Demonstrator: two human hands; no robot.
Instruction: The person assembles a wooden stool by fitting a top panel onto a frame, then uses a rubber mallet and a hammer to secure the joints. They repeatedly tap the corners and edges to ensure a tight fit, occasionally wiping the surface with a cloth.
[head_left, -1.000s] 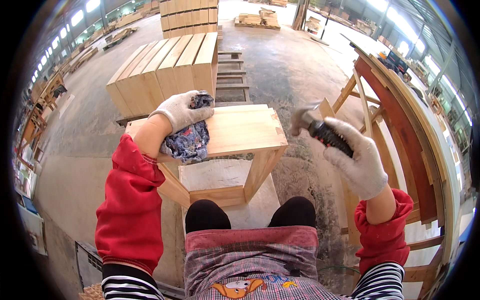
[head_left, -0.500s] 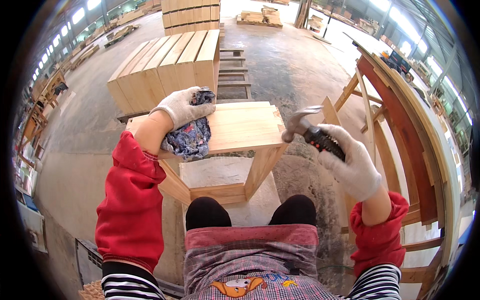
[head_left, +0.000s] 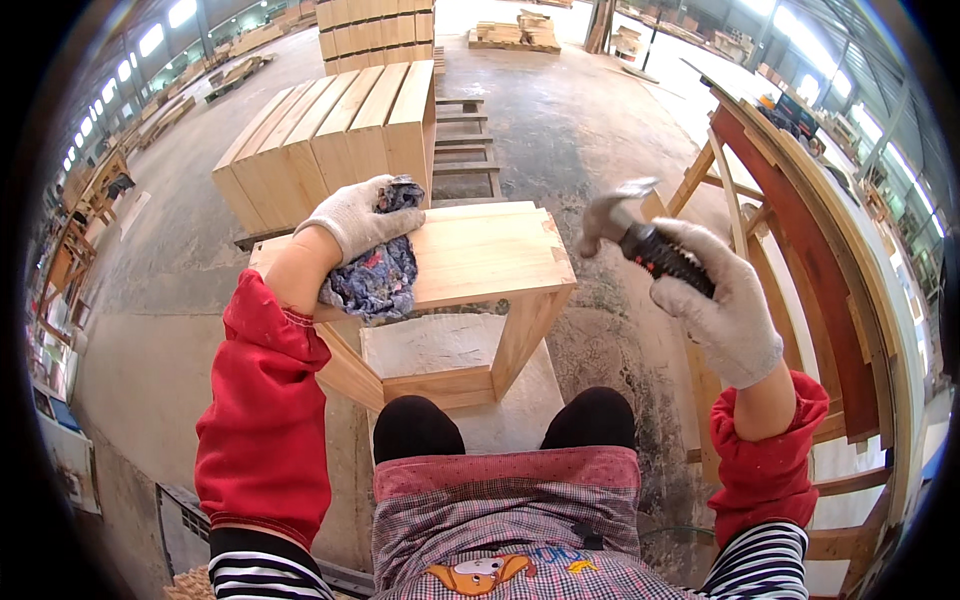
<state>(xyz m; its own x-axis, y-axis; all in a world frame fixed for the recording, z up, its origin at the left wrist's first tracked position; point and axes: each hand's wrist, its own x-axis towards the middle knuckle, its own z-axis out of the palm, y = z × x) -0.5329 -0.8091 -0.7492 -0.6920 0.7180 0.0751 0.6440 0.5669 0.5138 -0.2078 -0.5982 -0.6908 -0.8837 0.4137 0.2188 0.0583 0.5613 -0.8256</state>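
In front of my knees stands an open wooden frame [head_left: 490, 252] of pale boards, with jointed corners at its top edge. My left hand [head_left: 355, 218], in a white knitted glove, grips a crumpled blue-grey rag [head_left: 372, 285] on the frame's top board, towards its left end. Also gloved, my right hand [head_left: 725, 305] is closed around the black handle of a claw hammer [head_left: 665, 262]. The hammer is raised to the right of the frame's right corner, apart from the wood. Its metal head points left and is slightly blurred.
Behind the frame, a row of similar pale wooden boxes [head_left: 310, 135] stands beside a slatted rack [head_left: 465, 150]. More stacked boxes [head_left: 375, 35] are farther back. Along my right runs a long wooden bench structure [head_left: 800, 230]. A pale board [head_left: 430, 345] lies beneath the frame.
My right hand and the hammer have moved right, away from the frame's right corner. My left hand and the rag stay in place on the top board.
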